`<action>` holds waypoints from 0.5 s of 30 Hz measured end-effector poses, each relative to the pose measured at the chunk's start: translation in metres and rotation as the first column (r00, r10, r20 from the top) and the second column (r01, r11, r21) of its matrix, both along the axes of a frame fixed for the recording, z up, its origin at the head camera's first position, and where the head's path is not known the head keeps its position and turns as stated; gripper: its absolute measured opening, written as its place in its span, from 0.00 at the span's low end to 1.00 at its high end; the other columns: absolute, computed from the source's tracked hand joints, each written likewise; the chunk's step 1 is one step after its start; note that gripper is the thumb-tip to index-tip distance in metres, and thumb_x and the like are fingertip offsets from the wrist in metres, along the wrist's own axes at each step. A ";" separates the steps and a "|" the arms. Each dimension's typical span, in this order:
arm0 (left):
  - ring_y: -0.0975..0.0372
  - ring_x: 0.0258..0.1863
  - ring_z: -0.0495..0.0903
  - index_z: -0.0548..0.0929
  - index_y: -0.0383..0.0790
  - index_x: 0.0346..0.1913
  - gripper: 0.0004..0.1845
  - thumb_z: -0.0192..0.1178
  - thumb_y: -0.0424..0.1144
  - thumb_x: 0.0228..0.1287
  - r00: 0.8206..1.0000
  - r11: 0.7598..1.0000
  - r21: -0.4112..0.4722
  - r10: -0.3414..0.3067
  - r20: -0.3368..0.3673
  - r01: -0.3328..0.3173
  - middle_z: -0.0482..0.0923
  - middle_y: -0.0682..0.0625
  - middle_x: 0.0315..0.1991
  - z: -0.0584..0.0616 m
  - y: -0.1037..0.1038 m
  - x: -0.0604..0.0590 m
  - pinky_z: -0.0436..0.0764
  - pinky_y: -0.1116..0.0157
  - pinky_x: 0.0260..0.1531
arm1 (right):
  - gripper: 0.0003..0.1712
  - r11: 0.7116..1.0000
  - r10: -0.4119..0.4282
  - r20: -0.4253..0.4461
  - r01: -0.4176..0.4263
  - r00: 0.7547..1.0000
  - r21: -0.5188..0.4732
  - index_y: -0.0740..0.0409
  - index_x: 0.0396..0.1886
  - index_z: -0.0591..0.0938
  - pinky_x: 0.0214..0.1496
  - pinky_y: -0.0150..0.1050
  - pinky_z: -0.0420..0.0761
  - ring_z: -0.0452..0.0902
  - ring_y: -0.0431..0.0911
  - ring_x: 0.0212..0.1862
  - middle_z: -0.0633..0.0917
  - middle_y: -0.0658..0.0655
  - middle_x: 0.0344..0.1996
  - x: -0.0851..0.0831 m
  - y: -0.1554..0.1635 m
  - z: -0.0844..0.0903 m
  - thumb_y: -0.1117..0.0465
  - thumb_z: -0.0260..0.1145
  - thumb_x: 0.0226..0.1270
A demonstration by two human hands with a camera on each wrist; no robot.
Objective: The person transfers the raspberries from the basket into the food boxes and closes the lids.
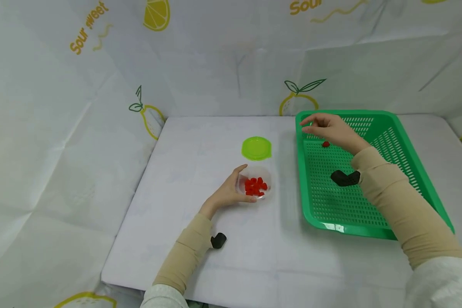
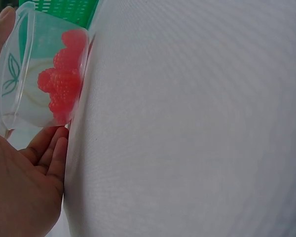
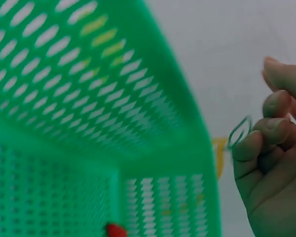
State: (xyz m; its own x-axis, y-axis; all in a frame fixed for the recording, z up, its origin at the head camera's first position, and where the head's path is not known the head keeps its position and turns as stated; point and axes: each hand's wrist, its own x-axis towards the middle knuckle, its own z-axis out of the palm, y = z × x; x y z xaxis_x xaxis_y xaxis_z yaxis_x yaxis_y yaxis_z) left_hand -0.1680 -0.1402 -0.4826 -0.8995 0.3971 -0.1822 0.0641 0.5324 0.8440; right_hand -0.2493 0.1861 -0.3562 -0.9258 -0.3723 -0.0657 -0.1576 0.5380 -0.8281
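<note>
My left hand (image 1: 229, 190) holds a clear plastic tub (image 1: 262, 172), thumb and fingers spread round its sides. Several red raspberries (image 1: 256, 187) lie at the bottom of this tub, which stands on the table; the left wrist view shows them through its wall (image 2: 47, 32). Over the far left part of a green basket (image 1: 306, 196) hovers my right hand (image 1: 329, 128), fingers loosely bent. Nothing shows between its fingertips in the right wrist view. One red raspberry (image 1: 326, 144) lies in the basket near its far end, below the right hand; the right forearm hides part of the basket.
A lime-green lid (image 1: 256, 148) lies flat on the table just beyond the tub. The white-covered table (image 1: 158, 239) meets a lemon-printed sheet (image 1: 223, 77) at the back and left. The basket's raised rim (image 1: 301, 171) stands between the tub and the basket floor.
</note>
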 end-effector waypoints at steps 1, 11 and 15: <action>0.57 0.72 0.53 0.49 0.61 0.71 0.55 0.73 0.54 0.41 1.000 1.000 -0.001 0.000 0.001 0.000 0.53 0.54 0.72 0.000 0.000 0.000 0.60 0.50 0.68 | 0.23 0.999 -0.029 -0.005 0.029 1.000 -0.021 0.49 0.56 0.75 0.26 0.39 0.71 0.64 0.43 0.25 0.73 0.46 0.23 -0.002 0.006 -0.005 0.44 0.59 0.65; 0.57 0.72 0.53 0.49 0.59 0.72 0.56 0.73 0.55 0.40 1.000 1.000 0.019 -0.007 -0.006 0.008 0.53 0.55 0.71 -0.002 -0.001 0.000 0.60 0.49 0.68 | 0.29 0.958 -0.286 -0.060 0.283 0.956 -0.053 0.56 0.57 0.74 0.30 0.41 0.65 0.60 0.43 0.25 0.68 0.45 0.20 -0.014 0.044 -0.051 0.41 0.56 0.65; 0.58 0.72 0.53 0.49 0.60 0.72 0.56 0.73 0.55 0.40 1.000 1.000 0.013 -0.001 0.003 0.000 0.54 0.55 0.71 -0.001 -0.001 0.000 0.60 0.50 0.68 | 0.29 0.941 -0.339 -0.081 0.339 0.937 -0.005 0.60 0.55 0.74 0.26 0.41 0.61 0.53 0.42 0.19 0.63 0.44 0.16 -0.016 0.050 -0.060 0.42 0.55 0.67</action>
State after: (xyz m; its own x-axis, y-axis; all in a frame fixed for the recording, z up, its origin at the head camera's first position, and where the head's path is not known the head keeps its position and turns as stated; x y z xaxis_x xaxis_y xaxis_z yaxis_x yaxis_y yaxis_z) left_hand -0.1679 -0.1415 -0.4833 -0.8988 0.3999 -0.1797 0.0619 0.5215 0.8510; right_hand -0.2652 0.2359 -0.4163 -0.9993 -0.0354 0.0111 -0.0296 0.5784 -0.8152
